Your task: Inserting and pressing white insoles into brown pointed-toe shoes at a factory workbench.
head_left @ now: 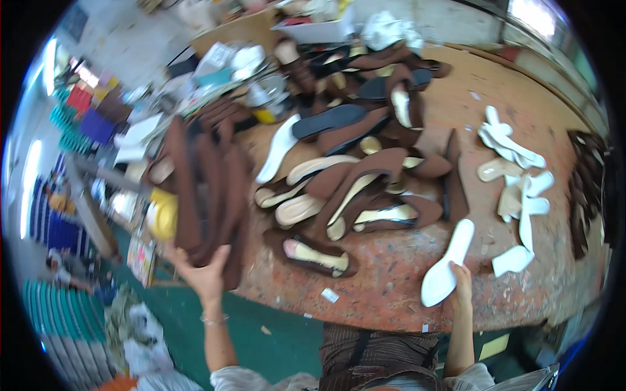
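My left hand (205, 279) is at the table's left edge, thumb and fingers round the lower end of a bundle of brown shoes (228, 189). Part of its grip is hidden behind them. In my right hand (462, 285), near the front edge, is a white insole (438, 280), pinched at its side and tilted upward. Between my hands lies a loose heap of brown flat shoes (372, 169), some showing pale insides. One brown shoe (297, 251) lies at the near side of the heap. Several white and beige insoles (525, 202) lie to the right.
The worn wooden table (391, 306) has a curved front edge close to my body. More dark brown shoes (585, 189) line its right edge. A yellow container (163, 214) stands beside the left bundle. Boxes, plastic bags and a white carton (319, 31) crowd the far side.
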Tool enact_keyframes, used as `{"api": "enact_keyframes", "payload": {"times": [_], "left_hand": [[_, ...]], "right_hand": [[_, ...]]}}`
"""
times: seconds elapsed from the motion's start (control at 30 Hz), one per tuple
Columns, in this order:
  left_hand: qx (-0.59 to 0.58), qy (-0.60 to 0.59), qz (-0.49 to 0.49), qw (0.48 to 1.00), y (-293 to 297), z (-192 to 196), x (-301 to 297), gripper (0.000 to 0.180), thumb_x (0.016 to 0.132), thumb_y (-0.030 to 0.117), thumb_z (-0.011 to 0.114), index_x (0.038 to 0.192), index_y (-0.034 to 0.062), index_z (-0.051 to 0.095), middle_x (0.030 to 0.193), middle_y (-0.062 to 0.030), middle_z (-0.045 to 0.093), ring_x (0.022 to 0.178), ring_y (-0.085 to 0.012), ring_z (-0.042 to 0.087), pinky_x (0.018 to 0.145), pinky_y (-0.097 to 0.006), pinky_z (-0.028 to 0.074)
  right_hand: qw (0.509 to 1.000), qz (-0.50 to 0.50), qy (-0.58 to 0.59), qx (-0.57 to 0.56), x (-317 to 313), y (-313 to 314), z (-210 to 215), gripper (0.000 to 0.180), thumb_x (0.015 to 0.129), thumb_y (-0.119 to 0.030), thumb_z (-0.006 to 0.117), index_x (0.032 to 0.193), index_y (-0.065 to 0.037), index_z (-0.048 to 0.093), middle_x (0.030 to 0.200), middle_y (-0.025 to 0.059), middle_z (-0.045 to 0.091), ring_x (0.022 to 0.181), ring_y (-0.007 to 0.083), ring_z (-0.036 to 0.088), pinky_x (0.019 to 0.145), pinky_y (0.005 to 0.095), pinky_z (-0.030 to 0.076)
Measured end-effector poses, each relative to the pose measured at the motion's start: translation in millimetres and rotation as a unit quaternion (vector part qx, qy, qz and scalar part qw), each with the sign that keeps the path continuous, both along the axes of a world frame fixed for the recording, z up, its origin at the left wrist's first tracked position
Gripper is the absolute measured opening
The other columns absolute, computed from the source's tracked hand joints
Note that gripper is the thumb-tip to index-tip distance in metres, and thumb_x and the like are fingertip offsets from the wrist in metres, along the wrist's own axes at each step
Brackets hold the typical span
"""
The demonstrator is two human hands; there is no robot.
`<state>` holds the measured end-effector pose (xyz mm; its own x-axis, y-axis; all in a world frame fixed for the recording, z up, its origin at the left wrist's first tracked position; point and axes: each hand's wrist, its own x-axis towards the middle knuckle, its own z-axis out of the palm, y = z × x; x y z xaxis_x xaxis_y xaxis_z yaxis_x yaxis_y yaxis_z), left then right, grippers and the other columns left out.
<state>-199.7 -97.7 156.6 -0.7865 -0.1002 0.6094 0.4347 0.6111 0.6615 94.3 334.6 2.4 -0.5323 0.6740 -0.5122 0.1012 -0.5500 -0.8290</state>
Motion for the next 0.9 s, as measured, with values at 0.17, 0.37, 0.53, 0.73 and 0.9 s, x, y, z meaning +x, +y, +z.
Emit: {"api": "enact_keyframes", "payload": {"times": [0.17,0.37,0.53,0.73,0.9], "left_hand": [[-0.047,0.139,0.054,0.988,-10,98,-146,0.103,0.068,0.023,0.089,0.146,-0.0062,0.028,0.147,-0.0227,0.035,0.136,-0.0306,0.034,0.116,-0.038,0.022],[-0.264,0.08,0.223,0.935,-24,127,-282,0.092,0.07,0.02,0.082,0.147,0.023,0.033,0.136,-0.026,0.049,0.12,-0.044,0.051,0.096,-0.046,0.045],[-0.429,-0.08,0.161,0.885,-129,6,-378,0.1,0.065,0.001,0.075,0.15,0.0241,0.028,0.137,-0.0285,0.048,0.118,-0.0443,0.054,0.097,-0.045,0.046],[-0.489,-0.222,0.292,0.792,-97,23,-404,0.071,0.077,0.009,0.062,0.145,0.0094,0.04,0.13,-0.0203,0.058,0.111,-0.041,0.057,0.095,-0.047,0.046],[-0.304,0.04,-0.177,0.935,235,62,-309,0.039,0.091,0.006,0.058,0.13,0.0008,0.056,0.129,-0.016,0.059,0.12,-0.0268,0.056,0.103,-0.037,0.04]], "right_hand": [[0.997,0.005,0.044,-0.065,-10,5,20,0.019,0.089,-0.012,0.063,0.101,0.003,0.064,0.087,0.0061,0.068,0.076,0.0154,0.066,0.07,0.0288,0.053],[0.985,0.073,0.151,-0.033,-58,89,100,0.041,0.077,-0.033,0.068,0.098,0.001,0.061,0.082,0.0142,0.066,0.066,0.0224,0.064,0.058,0.0325,0.054],[0.971,0.141,0.146,0.128,-216,203,168,0.035,0.09,-0.022,0.054,0.116,0.002,0.057,0.098,0.0109,0.066,0.085,0.0206,0.065,0.077,0.0328,0.054],[0.932,0.229,0.02,0.281,-476,329,97,0.048,0.084,-0.032,0.064,0.117,0.002,0.063,0.111,0.0115,0.065,0.103,0.018,0.06,0.092,0.0287,0.044],[0.832,0.337,-0.118,0.426,-569,347,50,0.055,0.075,-0.039,0.068,0.111,0.002,0.068,0.108,0.0145,0.068,0.095,0.025,0.065,0.084,0.0343,0.049]]}}
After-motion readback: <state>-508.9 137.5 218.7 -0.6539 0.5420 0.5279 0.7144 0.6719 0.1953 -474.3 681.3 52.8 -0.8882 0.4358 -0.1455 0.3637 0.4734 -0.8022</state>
